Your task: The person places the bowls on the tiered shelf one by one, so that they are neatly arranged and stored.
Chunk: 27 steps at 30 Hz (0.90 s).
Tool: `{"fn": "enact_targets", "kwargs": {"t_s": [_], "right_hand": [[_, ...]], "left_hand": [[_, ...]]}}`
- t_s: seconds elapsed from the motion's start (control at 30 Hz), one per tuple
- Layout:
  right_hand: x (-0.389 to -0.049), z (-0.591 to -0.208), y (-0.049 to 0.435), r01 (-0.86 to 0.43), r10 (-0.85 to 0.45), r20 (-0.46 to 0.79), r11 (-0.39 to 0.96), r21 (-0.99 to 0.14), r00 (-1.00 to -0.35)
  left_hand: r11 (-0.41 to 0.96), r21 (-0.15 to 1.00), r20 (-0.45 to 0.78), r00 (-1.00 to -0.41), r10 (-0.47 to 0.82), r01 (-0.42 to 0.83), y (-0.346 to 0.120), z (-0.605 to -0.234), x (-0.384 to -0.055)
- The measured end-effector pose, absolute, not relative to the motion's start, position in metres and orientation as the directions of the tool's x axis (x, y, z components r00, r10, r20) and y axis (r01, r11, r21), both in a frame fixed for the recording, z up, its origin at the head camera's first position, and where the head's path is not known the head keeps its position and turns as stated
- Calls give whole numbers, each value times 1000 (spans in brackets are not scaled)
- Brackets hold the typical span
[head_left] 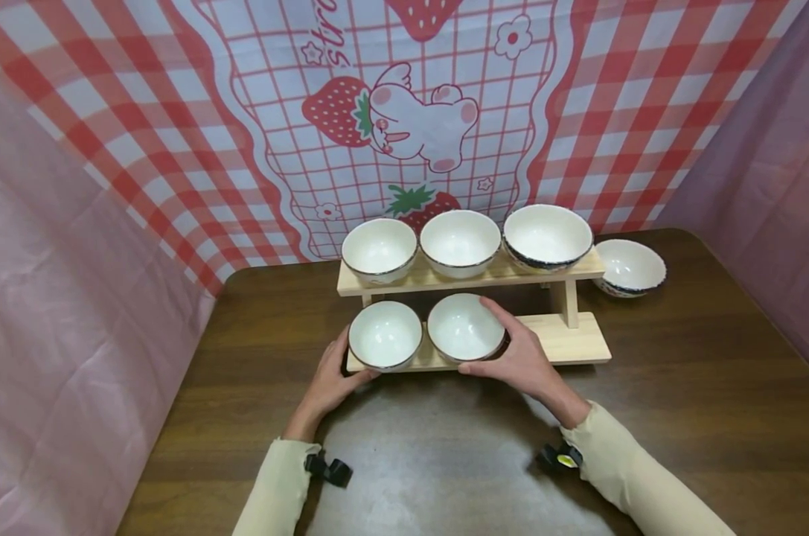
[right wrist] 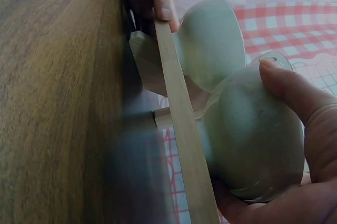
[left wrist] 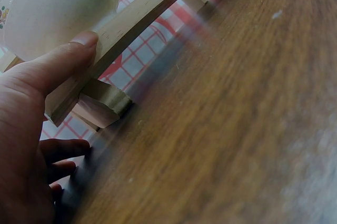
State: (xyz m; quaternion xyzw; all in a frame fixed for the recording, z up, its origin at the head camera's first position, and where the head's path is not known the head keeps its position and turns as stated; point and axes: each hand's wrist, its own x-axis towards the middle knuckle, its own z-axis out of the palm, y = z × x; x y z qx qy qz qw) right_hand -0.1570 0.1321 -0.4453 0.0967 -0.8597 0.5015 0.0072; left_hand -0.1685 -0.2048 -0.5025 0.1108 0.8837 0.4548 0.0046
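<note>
My right hand [head_left: 521,357] grips a white bowl [head_left: 466,327] with a dark rim, standing on the lower tier of a wooden two-tier stand [head_left: 571,339]. In the right wrist view, thumb and fingers of this hand [right wrist: 316,145] span the outside of that bowl [right wrist: 253,129]. At the stand's left end, my left hand [head_left: 330,376] holds the lower board, beside another white bowl [head_left: 385,335]. The left wrist view shows its thumb on the board [left wrist: 142,18] near the bowl [left wrist: 58,13], with the other fingers curled below the board.
Three bowls stand on the upper tier: a left one [head_left: 379,249], a middle one [head_left: 461,242] and a right one [head_left: 548,234]. Another bowl [head_left: 628,268] sits on the brown table [head_left: 699,372], right of the stand. Behind hangs a red checked strawberry cloth [head_left: 257,149].
</note>
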Motion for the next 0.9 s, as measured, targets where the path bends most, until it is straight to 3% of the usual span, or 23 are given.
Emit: {"fn": "enact_targets", "kwargs": {"t_s": [0.53, 0.9], "right_hand": [[-156, -442, 134, -189, -193, 113, 440, -878, -975], [-153, -434, 151, -172, -222, 115, 261, -950, -968]], "left_hand": [[565, 803, 90, -976, 200, 190, -205, -502, -169], [558, 793, 161, -967, 197, 246, -205, -506, -168]]}}
